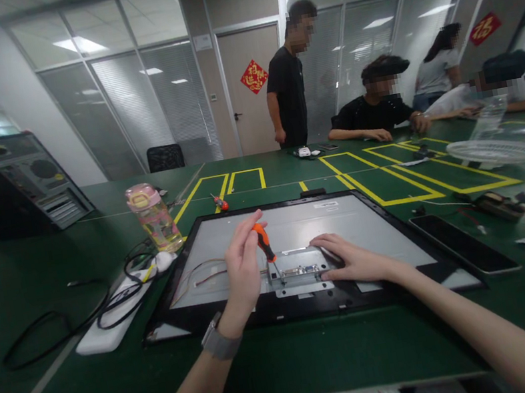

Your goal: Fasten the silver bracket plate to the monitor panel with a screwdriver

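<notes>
An opened monitor panel point(298, 224) lies flat in front of me, its grey metal back up inside a black frame. Near its front edge sits a metal bracket with ports point(301, 272). My left hand point(244, 261), with a watch on the wrist, is closed around an orange and black screwdriver point(263, 240). The screwdriver stands tilted, its tip down at the left end of the bracket. My right hand point(349, 259) grips the bracket's right end between thumb and fingers. Thin wires point(210, 275) run to the bracket from the left.
To the left stand a power strip point(111, 318) with black cables, a pink-lidded bottle point(153, 219) and a computer case point(11, 186). A phone point(464, 242) lies at right, near a white fan guard point(493, 150). A small red tool point(220, 202) lies behind the panel. Several people are across the table.
</notes>
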Demonstrator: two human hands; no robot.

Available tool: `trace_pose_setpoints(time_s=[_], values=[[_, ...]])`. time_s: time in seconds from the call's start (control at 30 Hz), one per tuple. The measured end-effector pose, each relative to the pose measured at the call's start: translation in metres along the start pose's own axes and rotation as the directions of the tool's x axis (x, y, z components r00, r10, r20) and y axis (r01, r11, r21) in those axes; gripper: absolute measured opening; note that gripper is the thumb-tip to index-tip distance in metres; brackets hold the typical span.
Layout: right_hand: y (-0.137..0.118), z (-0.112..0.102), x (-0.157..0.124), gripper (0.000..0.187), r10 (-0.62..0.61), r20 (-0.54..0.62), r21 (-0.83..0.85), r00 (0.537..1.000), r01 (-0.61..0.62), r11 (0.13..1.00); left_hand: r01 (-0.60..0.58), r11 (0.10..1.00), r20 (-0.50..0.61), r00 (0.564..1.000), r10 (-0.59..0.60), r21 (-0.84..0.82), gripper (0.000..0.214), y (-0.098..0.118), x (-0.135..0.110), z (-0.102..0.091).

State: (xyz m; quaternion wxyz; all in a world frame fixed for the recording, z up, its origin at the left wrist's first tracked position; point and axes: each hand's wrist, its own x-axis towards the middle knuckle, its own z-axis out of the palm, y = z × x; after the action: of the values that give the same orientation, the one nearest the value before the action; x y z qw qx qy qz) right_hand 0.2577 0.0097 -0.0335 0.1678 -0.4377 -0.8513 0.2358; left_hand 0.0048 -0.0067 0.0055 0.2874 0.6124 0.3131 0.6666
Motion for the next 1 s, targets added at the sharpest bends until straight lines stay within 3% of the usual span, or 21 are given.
trace_pose_setpoints(time_s=[0.1,0.3,0.5,0.57,0.73,0.9,1.0], values=[[0.0011,0.0002,0.0,0.069,-0.004,0.0,-0.001,1.0,0.004,1.0,0.066,0.996,0.052,0.997,-0.063,-0.067,0.033,0.0005,-0.0015,0.0013],[0.0066,0.0022,0.0004,0.07,-0.019,-0.017,0.008,1.0,0.02,1.0,-0.09,0.985,-0.031,0.995,0.095,0.146,0.014,-0.0009,-0.0007,0.0002],[0.0029,0.0018,0.001,0.069,-0.019,-0.013,0.003,1.0,0.019,1.0,0.061,0.996,0.055,0.997,-0.058,-0.065,0.033,-0.0021,-0.0013,0.0005],[0.0025,0.0014,0.0012,0.069,-0.019,-0.013,0.004,1.0,0.019,1.0,0.067,0.997,0.055,0.996,-0.065,-0.038,0.03,-0.0032,-0.0016,0.0011],[0.0039,0.0005,0.0009,0.071,-0.024,-0.016,0.007,1.0,0.024,1.0,-0.054,0.991,-0.017,0.998,0.057,0.126,0.02,-0.0035,-0.0003,-0.0007],[0.0023,0.0002,-0.0003,0.072,-0.009,-0.005,0.003,1.0,0.009,1.0,0.064,0.998,0.055,0.997,-0.063,-0.02,0.037,-0.0022,0.0002,-0.0006],[0.0035,0.0009,-0.0003,0.071,-0.018,-0.006,0.007,1.0,0.018,1.0,0.058,0.997,0.04,0.997,-0.06,0.042,0.032,-0.0037,0.0004,0.0005]])
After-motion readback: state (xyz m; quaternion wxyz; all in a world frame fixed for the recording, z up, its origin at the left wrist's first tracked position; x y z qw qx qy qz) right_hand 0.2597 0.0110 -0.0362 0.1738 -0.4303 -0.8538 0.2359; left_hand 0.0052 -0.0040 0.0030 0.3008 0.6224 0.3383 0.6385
